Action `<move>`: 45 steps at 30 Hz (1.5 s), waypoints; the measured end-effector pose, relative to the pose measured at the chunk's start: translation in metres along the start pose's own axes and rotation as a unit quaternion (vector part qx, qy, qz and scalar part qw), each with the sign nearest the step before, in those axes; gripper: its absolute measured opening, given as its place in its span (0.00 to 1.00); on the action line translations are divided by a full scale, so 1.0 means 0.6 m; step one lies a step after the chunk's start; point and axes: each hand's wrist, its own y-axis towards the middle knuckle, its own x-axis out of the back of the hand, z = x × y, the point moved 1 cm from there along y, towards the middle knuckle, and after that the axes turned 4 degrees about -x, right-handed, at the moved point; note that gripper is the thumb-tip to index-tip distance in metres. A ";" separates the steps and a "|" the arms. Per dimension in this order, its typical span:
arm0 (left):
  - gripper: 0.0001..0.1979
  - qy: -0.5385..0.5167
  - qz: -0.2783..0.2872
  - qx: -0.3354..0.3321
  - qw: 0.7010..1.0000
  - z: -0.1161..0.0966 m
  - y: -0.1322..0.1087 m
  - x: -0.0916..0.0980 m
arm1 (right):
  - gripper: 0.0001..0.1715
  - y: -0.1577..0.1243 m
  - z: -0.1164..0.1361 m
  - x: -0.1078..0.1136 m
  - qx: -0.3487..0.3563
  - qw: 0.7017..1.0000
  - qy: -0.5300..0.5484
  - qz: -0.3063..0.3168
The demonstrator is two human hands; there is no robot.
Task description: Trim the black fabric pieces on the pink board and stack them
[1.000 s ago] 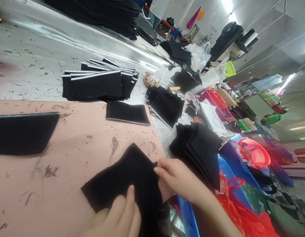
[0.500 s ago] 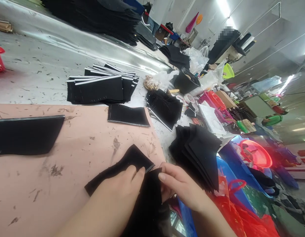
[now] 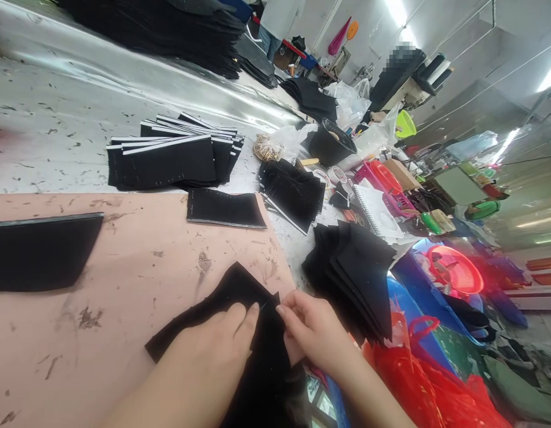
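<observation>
A black fabric piece (image 3: 237,288) lies at an angle near the edge of the pink board. A second black fabric piece (image 3: 268,356) overlaps its right end and hangs down toward me. My left hand (image 3: 222,333) presses over the joint, fingers bent and close together on the black fabric. With thumb and fingertips, my right hand (image 3: 313,327) pinches the upper right edge of the second piece. Its lower fingers are partly hidden. Beyond my hands, a small black panel (image 3: 226,208) with a pale edge rests on the board, and a larger black panel (image 3: 38,252) lies at left.
White-edged black panels (image 3: 168,157) are stacked behind the pink board (image 3: 137,315). More black pieces (image 3: 293,193) and a dark stack (image 3: 350,273) stand at right, near a notebook (image 3: 375,208). Red plastic bags (image 3: 427,380) and blue bins crowd the right side. A person (image 3: 277,24) stands far back.
My right hand has drawn the second piece's edge slightly left, over the first piece. The grey strip that showed at the joint is now mostly covered. The camera view has shifted a little.
</observation>
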 end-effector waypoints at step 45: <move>0.12 0.012 -0.164 -0.021 0.986 0.008 -0.148 0.048 | 0.17 -0.067 -0.042 -0.030 0.220 0.925 -0.215 -0.223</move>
